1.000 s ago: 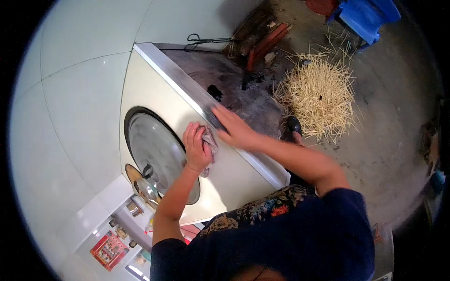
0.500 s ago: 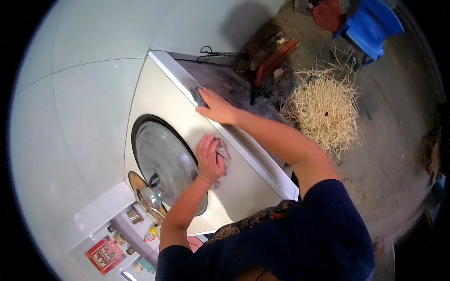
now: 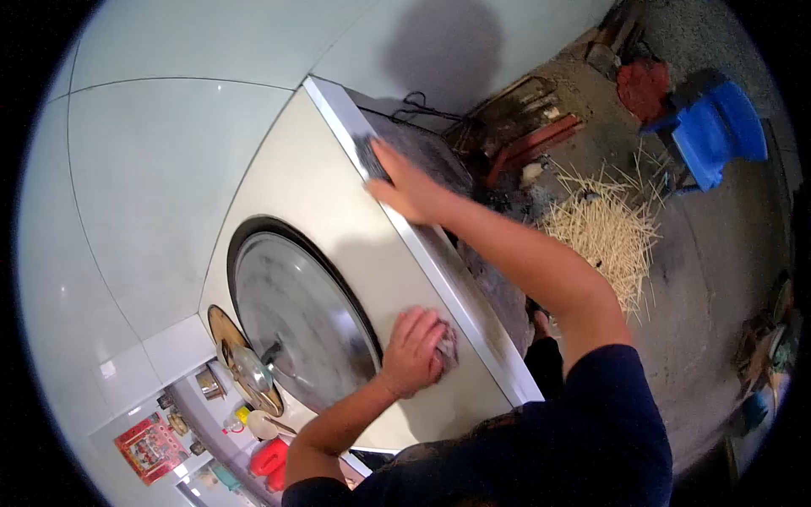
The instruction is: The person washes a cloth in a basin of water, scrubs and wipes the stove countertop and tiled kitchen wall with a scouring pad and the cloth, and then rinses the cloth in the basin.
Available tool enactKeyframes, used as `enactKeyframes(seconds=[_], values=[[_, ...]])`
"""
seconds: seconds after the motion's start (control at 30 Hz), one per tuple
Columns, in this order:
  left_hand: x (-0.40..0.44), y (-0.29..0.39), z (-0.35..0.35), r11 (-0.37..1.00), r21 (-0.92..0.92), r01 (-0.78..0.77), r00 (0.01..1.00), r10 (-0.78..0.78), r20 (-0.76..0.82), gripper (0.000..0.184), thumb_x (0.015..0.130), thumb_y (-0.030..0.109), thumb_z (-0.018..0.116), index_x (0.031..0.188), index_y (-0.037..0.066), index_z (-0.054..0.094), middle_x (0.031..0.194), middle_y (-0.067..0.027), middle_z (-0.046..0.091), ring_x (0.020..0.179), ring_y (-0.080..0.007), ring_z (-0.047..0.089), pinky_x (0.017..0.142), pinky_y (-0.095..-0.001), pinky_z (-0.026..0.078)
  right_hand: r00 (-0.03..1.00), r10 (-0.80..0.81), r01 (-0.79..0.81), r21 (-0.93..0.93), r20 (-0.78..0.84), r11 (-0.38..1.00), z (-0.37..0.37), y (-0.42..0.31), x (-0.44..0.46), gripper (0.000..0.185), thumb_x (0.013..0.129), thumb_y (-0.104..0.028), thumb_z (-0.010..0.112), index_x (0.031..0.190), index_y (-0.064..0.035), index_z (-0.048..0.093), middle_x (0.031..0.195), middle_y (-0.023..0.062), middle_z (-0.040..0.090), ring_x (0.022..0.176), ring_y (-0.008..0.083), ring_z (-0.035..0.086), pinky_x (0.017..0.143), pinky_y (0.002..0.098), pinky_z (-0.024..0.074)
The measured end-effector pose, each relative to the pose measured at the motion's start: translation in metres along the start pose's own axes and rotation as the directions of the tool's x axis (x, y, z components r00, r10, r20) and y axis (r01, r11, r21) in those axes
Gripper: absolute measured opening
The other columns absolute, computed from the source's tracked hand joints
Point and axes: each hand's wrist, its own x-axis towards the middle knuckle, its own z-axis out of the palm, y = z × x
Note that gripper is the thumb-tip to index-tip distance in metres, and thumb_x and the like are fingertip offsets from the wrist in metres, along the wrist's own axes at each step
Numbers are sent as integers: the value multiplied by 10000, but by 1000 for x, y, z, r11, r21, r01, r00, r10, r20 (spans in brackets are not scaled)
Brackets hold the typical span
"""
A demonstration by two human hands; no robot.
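Note:
My left hand point(image 3: 412, 353) is closed over a crumpled greyish rag point(image 3: 448, 348), pressed on the cream stove top point(image 3: 338, 190) between the big pot lid and the front edge. Farther along, my right hand point(image 3: 405, 182) grips a dark grey scouring pad point(image 3: 369, 156) against the white edge strip point(image 3: 422, 245) of the stove. Its fingers are blurred by motion. A large round metal lid point(image 3: 296, 313) with a dark handle sits in the black-rimmed opening beside my left hand.
A glass lid point(image 3: 249, 369) lies on a round wooden board point(image 3: 224, 334) behind the metal lid. On the floor are a heap of pale straw-like sticks point(image 3: 604, 241), a blue chair point(image 3: 718, 135) and reddish wood pieces point(image 3: 536, 144). Black tongs point(image 3: 418, 106) rest by the wall.
My left hand has slid the rag along the stove top toward my body. My right hand stays at the edge strip with the pad, shifted slightly. The camera view has turned and moved.

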Motion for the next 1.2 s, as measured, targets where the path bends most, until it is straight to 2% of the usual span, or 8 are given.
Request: enactKeyframes(seconds=[0.13,0.27,0.4,0.53,0.63,0.87,0.97,1.2], values=[[1,-2,-5,996,-88,12,999,-8,45,550,667,144,642,1198,31,553,1331,-164,461,1246,-368,414,1050,-522,314,995,31,-34,-30,-95,999,4,-4,139,721,866,-269,554,1407,79,229,1439,275,293,1355,343,286,1108,372,235],[0,-1,-6,993,-111,30,996,-20,85,567,642,141,658,1189,31,560,1352,-157,447,1261,-360,401,1051,-514,317,997,67,-71,157,25,985,0,-1,174,709,863,-274,554,1411,55,247,1439,271,302,1358,334,288,1110,366,235],[5,-1,-10,994,-101,37,994,-26,107,551,630,143,656,1161,27,571,1331,-147,472,1248,-339,420,1050,-487,328,999,26,-25,32,-25,999,0,0,62,677,870,-241,548,1417,30,256,1464,266,260,1375,345,252,1121,388,214],[28,5,-11,990,-126,-57,998,55,-25,482,664,113,627,1135,29,579,1274,-137,525,1201,-324,475,1038,-471,349,990,21,-14,-45,140,999,-20,-25,-103,674,874,-142,534,1439,25,208,1494,270,178,1400,356,191,1121,384,183],[24,6,-11,994,-108,-28,1000,29,5,471,678,112,628,1139,30,582,1277,-140,526,1200,-318,482,1036,-465,355,990,52,-45,-49,131,998,-18,-23,-111,679,871,-145,542,1436,32,210,1495,275,169,1399,360,192,1118,381,184],[24,4,-9,989,-145,-32,999,29,-25,493,662,99,653,1145,26,584,1291,-160,512,1209,-358,470,1029,-497,357,994,105,-104,47,-27,993,-1,-7,137,762,864,-346,518,1434,47,200,1494,260,188,1395,349,194,1132,369,183],[24,7,-9,991,-130,-11,1000,7,-25,493,651,91,649,1134,20,585,1292,-162,510,1206,-362,471,1031,-500,353,975,224,-223,33,-14,974,-3,-13,106,780,855,-361,516,1430,58,198,1496,263,176,1397,347,190,1136,361,171],[22,8,-1,993,-110,-53,993,41,-113,412,650,54,599,1062,39,615,1207,-127,562,1197,-329,484,1059,-507,323,991,120,-117,-62,53,991,-6,-20,-175,737,859,-221,564,1437,42,191,1487,285,173,1398,384,173,1123,408,178]])
